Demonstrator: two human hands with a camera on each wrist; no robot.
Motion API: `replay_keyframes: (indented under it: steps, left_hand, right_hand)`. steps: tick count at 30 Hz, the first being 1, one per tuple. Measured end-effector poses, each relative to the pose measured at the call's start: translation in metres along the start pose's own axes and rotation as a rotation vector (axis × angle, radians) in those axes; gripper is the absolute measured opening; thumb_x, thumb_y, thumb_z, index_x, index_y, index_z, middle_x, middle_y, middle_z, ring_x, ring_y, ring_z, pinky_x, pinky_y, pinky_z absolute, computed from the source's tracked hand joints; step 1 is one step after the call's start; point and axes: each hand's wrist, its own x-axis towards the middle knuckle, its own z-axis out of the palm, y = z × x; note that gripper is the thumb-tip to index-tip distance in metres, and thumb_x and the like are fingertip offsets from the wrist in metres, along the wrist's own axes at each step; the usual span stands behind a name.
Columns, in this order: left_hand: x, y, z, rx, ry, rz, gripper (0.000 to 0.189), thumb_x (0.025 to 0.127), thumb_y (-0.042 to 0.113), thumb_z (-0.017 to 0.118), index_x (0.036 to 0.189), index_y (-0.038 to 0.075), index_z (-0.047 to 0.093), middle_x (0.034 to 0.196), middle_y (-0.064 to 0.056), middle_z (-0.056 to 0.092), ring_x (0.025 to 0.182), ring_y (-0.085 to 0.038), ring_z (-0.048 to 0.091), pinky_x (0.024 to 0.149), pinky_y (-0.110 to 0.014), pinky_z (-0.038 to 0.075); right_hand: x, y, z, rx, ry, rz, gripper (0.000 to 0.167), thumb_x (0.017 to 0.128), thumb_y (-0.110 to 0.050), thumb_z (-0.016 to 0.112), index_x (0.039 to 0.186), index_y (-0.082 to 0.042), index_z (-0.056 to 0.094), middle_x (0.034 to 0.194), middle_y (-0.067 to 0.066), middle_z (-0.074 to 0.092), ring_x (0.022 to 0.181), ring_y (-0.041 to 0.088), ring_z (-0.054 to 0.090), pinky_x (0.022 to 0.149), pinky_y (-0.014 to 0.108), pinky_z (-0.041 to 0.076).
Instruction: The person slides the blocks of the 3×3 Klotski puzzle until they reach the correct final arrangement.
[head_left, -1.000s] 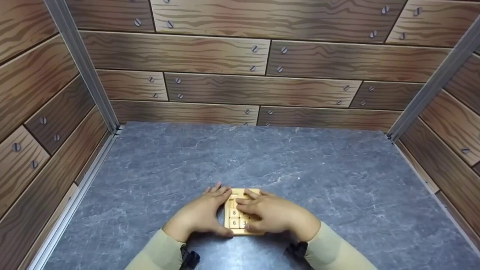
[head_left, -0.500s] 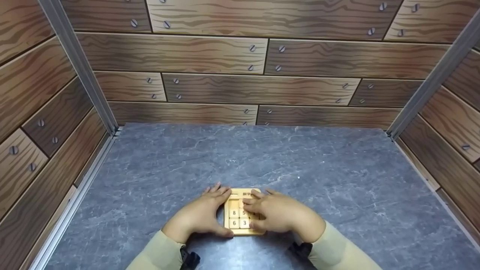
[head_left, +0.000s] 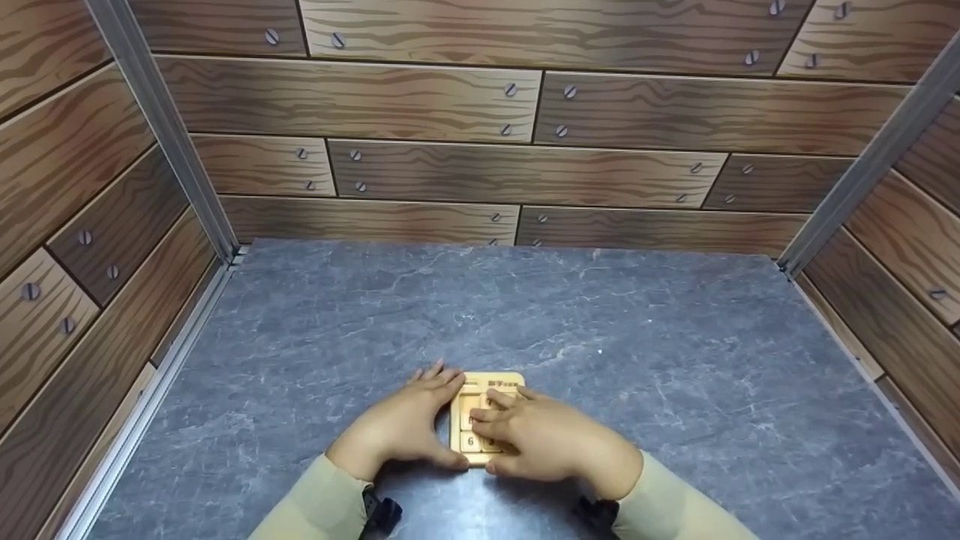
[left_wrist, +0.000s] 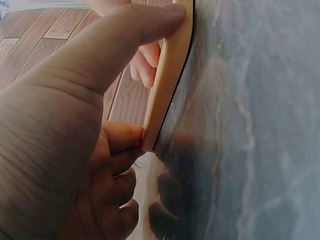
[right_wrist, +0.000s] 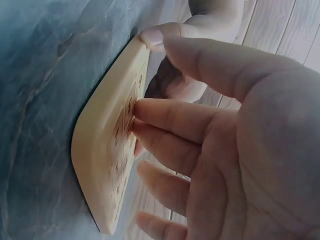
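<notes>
A pale wooden number slide puzzle (head_left: 484, 377) lies on the table near the front. Its tile 6 (head_left: 470, 441) shows at the lower left, and a slot without a tile is visible at the upper left. My left hand (head_left: 405, 420) grips the puzzle's left side, thumb at the near corner and index finger at the far one. In the left wrist view, the thumb (left_wrist: 165, 20) presses the edge. My right hand (head_left: 544, 439) hovers across the right half with extended fingers. Two fingertips (right_wrist: 142, 107) touch the tiles in the right wrist view. Several tiles are hidden beneath this hand.
The grey marbled tabletop (head_left: 480, 300) stretches behind and to both sides of the puzzle. Wood-print panels (head_left: 420, 172) wall the back and sides, with metal corner posts (head_left: 172, 142). Black straps (head_left: 381, 514) are on both wrists.
My right hand shifted right, uncovering tiles 8, 5, 6 and 3, then came back left, its fingertips now over the 8. The left hand keeps its hold on the puzzle.
</notes>
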Motion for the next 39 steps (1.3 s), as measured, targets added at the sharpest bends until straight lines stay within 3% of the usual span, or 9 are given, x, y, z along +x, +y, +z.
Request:
replay_keyframes:
  steps: [15, 21, 29, 39]
  left_hand:
    - [0.002, 0.001, -0.001, 0.002, -0.008, 0.002, 0.134, 0.071, 0.061, 0.1, 0.177, 0.009, 0.037, 0.187, -0.01, 0.032, 0.179, -0.038, 0.017, 0.146, -0.061, 0.017]
    - [0.001, 0.0, -0.002, 0.003, -0.006, 0.002, 0.134, 0.071, 0.061, 0.1, 0.177, 0.008, 0.037, 0.187, -0.009, 0.033, 0.179, -0.037, 0.017, 0.146, -0.06, 0.017]
    - [0.0, 0.002, -0.002, 0.005, -0.003, 0.006, 0.133, 0.072, 0.061, 0.101, 0.176, 0.007, 0.039, 0.186, -0.01, 0.035, 0.179, -0.037, 0.019, 0.147, -0.059, 0.019]
    - [0.001, 0.001, -0.001, 0.025, 0.009, 0.001, 0.134, 0.071, 0.062, 0.101, 0.176, 0.009, 0.038, 0.187, -0.01, 0.034, 0.178, -0.039, 0.02, 0.146, -0.06, 0.019]
  right_hand:
    - [0.011, 0.025, 0.005, 0.128, 0.018, 0.011, 0.065, 0.11, -0.048, 0.067, 0.168, -0.024, 0.056, 0.177, -0.007, 0.05, 0.175, 0.034, 0.031, 0.144, 0.067, 0.021]
    - [0.014, 0.029, 0.006, 0.125, 0.026, 0.011, 0.065, 0.111, -0.049, 0.066, 0.17, -0.027, 0.053, 0.179, -0.007, 0.047, 0.176, 0.033, 0.028, 0.145, 0.065, 0.02]
    - [0.004, 0.021, 0.0, 0.079, 0.01, -0.003, 0.069, 0.109, -0.05, 0.068, 0.17, -0.022, 0.053, 0.179, -0.005, 0.047, 0.175, 0.03, 0.032, 0.144, 0.065, 0.024]
    - [-0.013, -0.004, -0.009, 0.007, -0.049, -0.046, 0.064, 0.109, -0.054, 0.068, 0.165, -0.025, 0.06, 0.175, -0.013, 0.051, 0.174, 0.027, 0.035, 0.142, 0.063, 0.032]
